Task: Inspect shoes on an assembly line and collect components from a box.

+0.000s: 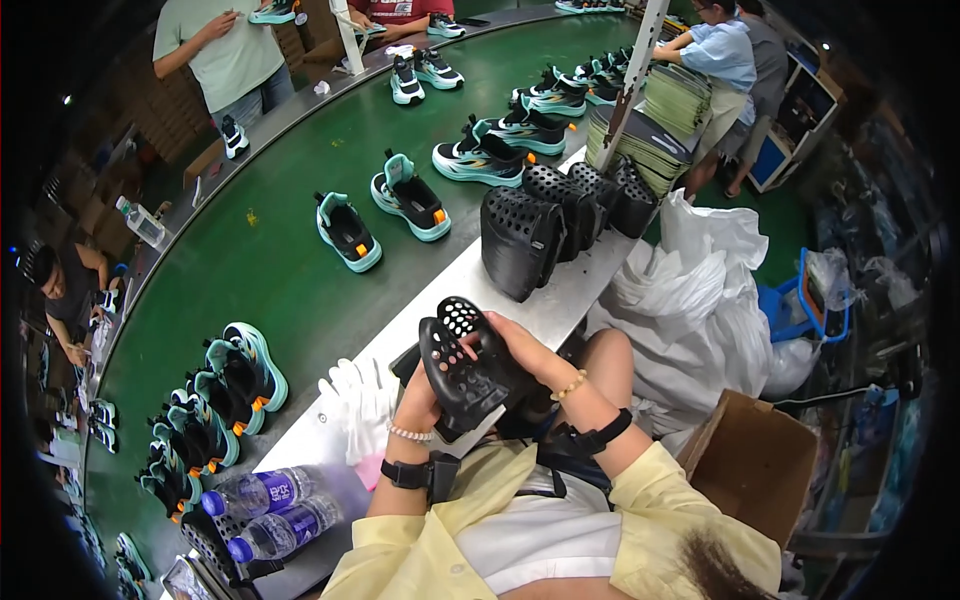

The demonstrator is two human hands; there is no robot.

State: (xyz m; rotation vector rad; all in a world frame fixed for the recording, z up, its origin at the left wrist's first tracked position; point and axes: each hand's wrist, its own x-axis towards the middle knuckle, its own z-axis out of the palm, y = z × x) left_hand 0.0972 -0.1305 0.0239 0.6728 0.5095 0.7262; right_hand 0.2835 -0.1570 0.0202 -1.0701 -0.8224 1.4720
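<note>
Between my hands, above the white ledge, are black plastic shoe inserts (462, 375) with rows of round holes, nested or pressed against one another. My left hand (419, 394) is closed around the near left side; the inserts hide most of its fingers. On the far right side my right hand (520, 346) grips them, and some fingertips show among the perforated parts. Several more black perforated inserts (518, 245) stand in a row on the ledge, to the right of and beyond my hands. White gloves (357, 405) lie beside my left forearm.
Sneakers (345, 232) stand along the green conveyor (270, 290). Two water bottles (285, 530) lie on the white ledge (420, 310) at lower left. To my right are a white sack (690, 300), a cardboard box (750, 460) and a blue basket (815, 300). Other people work around the conveyor.
</note>
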